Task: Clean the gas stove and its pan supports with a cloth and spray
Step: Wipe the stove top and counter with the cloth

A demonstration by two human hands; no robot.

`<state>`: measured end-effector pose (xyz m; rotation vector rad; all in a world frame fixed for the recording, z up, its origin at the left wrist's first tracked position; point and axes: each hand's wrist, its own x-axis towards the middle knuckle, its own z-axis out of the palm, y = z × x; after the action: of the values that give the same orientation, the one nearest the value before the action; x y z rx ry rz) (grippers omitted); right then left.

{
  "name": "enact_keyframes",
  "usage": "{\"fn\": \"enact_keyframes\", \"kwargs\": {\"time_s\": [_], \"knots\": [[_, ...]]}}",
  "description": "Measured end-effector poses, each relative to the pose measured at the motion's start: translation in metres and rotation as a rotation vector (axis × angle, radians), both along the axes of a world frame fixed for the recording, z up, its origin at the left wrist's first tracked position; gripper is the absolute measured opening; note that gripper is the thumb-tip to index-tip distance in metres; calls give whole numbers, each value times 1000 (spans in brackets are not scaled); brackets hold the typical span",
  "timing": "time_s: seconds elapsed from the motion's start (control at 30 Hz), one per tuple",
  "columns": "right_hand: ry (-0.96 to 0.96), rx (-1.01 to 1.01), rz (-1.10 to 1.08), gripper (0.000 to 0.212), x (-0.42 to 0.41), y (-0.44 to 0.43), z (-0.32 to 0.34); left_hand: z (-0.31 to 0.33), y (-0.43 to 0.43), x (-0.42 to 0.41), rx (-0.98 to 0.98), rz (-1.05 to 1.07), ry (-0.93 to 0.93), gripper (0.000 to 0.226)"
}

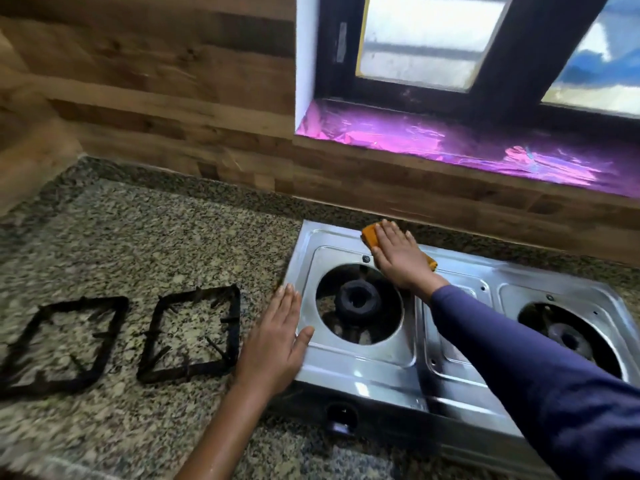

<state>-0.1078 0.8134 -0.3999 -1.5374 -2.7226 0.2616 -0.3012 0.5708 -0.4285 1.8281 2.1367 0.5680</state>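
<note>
The gas stove [363, 372] is sitting on the granite counter [138, 237] below the window [433, 39], stripped of its supports, so the wiping of its steel top is under way. Its left burner [358, 301] and right burner [568, 336] are lying exposed in their round wells. Both pan supports [65, 344] are lying flat on the counter to the left of the stove, side by side and apart from it; they are looking dark and crusted, so I am judging them as not yet cleaned. The left hand [277, 344] is resting flat and open, fingers together, against the stove's left edge, steadying it. The right hand [398, 258] is pressing palm-down, fingers extended, on an orange cloth [370, 235] at the stove's back edge, behind the left burner. No spray bottle is showing, so I cannot tell whether spraying is done. The front panel and right half are looking like remaining work.
</note>
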Motion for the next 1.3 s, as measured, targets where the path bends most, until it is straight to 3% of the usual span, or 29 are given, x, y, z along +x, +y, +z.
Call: {"fn": "enact_keyframes", "kwargs": {"time_s": [0.3,0.47,0.6,0.77,0.87,1.07,1.2,1.3], "knots": [[47,-42,324,58,-149,-6,-2,1,2,-1,33,-5,-36,73],[-5,-8,471,50,-173,-7,-4,3,0,0,74,-14,-70,69],[118,-20,463,48,-163,1,-6,0,0,-1,75,-16,-52,73],[185,-4,250,53,-148,8,-8,1,-1,-1,77,0,-73,73],[162,1,167,54,-145,10,-10,2,-1,0,106,48,-238,78],[73,-46,242,55,-146,-1,-6,12,-12,-10,237,245,-905,95],[94,-65,481,52,-129,-39,-3,10,-32,-20,290,427,-1145,108],[143,-70,621,55,-114,-93,-3,10,-42,-28,291,463,-1186,109]]}}
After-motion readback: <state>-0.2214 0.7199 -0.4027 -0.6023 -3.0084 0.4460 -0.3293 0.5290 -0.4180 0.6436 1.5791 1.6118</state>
